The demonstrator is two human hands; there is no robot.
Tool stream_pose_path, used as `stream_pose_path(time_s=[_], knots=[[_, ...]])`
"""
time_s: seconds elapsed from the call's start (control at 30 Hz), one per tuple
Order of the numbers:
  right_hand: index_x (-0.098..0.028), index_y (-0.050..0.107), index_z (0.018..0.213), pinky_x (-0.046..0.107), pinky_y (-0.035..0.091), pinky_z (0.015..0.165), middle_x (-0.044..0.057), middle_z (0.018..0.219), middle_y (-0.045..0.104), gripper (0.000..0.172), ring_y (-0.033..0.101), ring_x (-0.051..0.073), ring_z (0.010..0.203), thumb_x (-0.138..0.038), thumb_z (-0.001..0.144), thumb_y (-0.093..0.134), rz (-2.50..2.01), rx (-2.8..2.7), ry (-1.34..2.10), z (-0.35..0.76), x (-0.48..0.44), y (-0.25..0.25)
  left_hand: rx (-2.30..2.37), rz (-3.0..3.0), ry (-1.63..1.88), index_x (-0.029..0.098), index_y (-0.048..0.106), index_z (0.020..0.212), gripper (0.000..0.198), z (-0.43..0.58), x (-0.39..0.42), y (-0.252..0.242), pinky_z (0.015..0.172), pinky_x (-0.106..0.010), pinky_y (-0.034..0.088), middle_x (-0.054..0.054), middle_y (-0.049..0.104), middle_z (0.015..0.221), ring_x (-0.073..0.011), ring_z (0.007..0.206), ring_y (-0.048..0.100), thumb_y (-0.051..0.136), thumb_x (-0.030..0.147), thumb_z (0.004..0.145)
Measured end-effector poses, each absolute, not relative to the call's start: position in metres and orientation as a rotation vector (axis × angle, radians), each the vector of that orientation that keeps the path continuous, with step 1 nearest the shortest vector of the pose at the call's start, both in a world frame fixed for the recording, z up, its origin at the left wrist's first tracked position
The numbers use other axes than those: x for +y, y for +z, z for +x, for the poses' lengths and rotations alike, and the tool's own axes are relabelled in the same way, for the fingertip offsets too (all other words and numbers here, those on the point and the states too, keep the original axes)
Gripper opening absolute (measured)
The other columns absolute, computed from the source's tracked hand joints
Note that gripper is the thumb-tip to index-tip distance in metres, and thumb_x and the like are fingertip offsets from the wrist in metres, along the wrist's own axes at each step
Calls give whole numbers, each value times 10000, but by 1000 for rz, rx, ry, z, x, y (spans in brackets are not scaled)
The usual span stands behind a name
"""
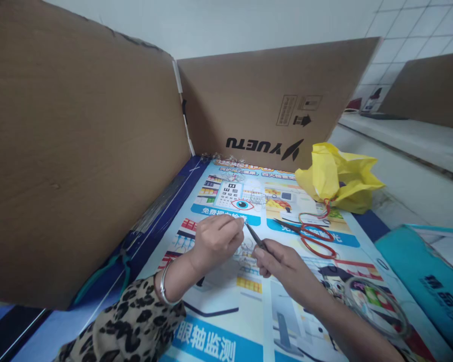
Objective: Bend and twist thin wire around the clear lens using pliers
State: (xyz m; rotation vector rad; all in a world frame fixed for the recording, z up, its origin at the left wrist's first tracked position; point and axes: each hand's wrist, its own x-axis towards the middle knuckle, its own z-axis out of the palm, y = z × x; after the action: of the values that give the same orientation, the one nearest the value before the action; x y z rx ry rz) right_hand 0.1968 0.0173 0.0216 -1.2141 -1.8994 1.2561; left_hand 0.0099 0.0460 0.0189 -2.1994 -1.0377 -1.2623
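My left hand [216, 237] is closed in a pinch above the printed sheet, and whatever its fingertips hold is too small to make out. A pair of dark tweezers [257, 237] is gripped in my right hand [277, 261], the tips pointing up and left to my left fingertips. Right of the tweezers lie scissors with red handles [317, 239], their dark blades pointing left. Under both hands, faint clear or thin wire-like pieces [245, 254] rest on the sheet, hard to tell apart.
Cardboard panels [86, 141] stand at the left and back [226, 105]. Teal-handled pliers [113, 271] lie at the left edge. A crumpled yellow bag [337, 176] and coloured cords [320, 211] are at the back right. A coil of wire [377, 301] and a teal box [419, 281] lie at the right.
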Motion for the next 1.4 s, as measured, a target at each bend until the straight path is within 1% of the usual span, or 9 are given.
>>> stream_pose_path(time_s=[0.17,0.4,0.53,0.73,0.83,0.93,1.07,1.27,1.4], knots=[[-190,450,685,231,381,545,-28,619,487,369,489,109,589,-516,851,396,-1241,-1888,1247,197,20,18,-980,-2178,-1249,166,588,775,73,11,48,15,560,-234,410,14,596,613,-106,567,527,547,106,767],[-199,407,641,233,325,512,-43,564,422,353,410,98,544,-482,851,393,-1289,-1950,1140,194,21,20,-1003,-2186,-1186,171,581,764,75,11,48,12,558,-250,391,23,581,601,-111,560,514,544,106,762],[-203,383,628,231,312,506,-46,562,406,347,388,94,539,-470,851,392,-1302,-1959,1100,193,21,20,-1016,-2202,-1170,169,570,732,89,11,46,14,548,-260,375,22,555,576,-115,554,500,524,105,771],[-209,381,629,233,326,511,-43,545,424,340,412,105,536,-461,856,360,-1351,-1972,1035,189,21,17,-1049,-2231,-1169,158,587,826,116,12,45,14,533,-250,365,13,534,580,-110,553,489,476,123,816],[-214,377,631,236,326,512,-35,540,447,338,431,115,536,-454,864,330,-1386,-2014,969,189,21,14,-1050,-2241,-1172,161,580,800,122,12,46,14,516,-255,351,13,522,566,-112,535,477,467,118,816],[-215,380,643,234,313,509,-32,547,462,329,432,118,533,-449,868,326,-1409,-2065,876,191,22,10,-1046,-2324,-1205,161,568,793,143,12,47,17,525,-245,374,3,550,593,-112,553,496,438,109,824],[-214,383,655,233,299,511,-34,560,462,316,419,115,528,-445,867,344,-1403,-2108,750,192,23,7,-1011,-2427,-1257,160,565,835,156,8,48,24,567,-239,421,-19,615,666,-118,616,549,417,109,836],[-212,395,655,233,324,514,-31,567,470,331,437,115,542,-450,876,329,-1381,-2070,883,191,20,8,-876,-2339,-1225,161,565,800,130,4,54,20,529,-248,382,-7,591,617,-121,577,521,454,91,801],[-208,411,666,231,351,519,-32,580,477,346,458,113,559,-470,878,331,-1352,-2006,991,191,18,6,-909,-2298,-1228,169,543,690,154,7,54,15,490,-238,334,29,491,523,-99,500,437,452,76,773]])
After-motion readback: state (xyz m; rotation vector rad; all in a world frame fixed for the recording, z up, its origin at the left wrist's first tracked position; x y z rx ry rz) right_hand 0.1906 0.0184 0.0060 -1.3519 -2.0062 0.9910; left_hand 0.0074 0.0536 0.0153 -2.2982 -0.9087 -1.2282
